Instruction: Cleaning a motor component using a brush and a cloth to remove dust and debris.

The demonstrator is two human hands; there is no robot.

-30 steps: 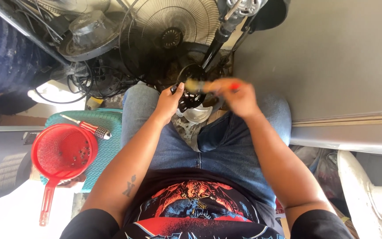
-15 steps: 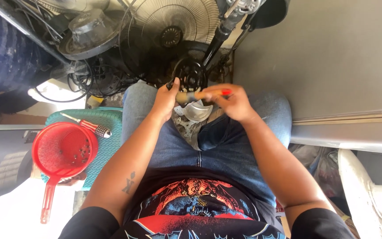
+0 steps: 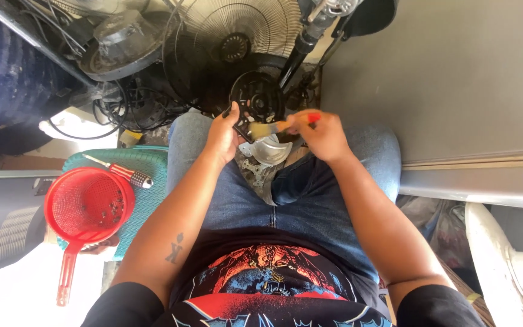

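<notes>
Cluttered floor, fan grille (image 3: 237, 30) ahead. Left hand (image 3: 225, 136) fingers clamp black disc (image 3: 256, 97) above knees; right hand (image 3: 322, 134) fingers pinch brush (image 3: 273, 127) at it. Risk: one-edge grip, disc slips; loose metal part (image 3: 269, 150) on lap may slide off.

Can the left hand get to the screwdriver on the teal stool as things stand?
Probably not right away. The left hand is gripping the black round part over the lap. The screwdriver lies uncovered on the stool beside the left knee, so it seems reachable once that hand lets go.
</notes>
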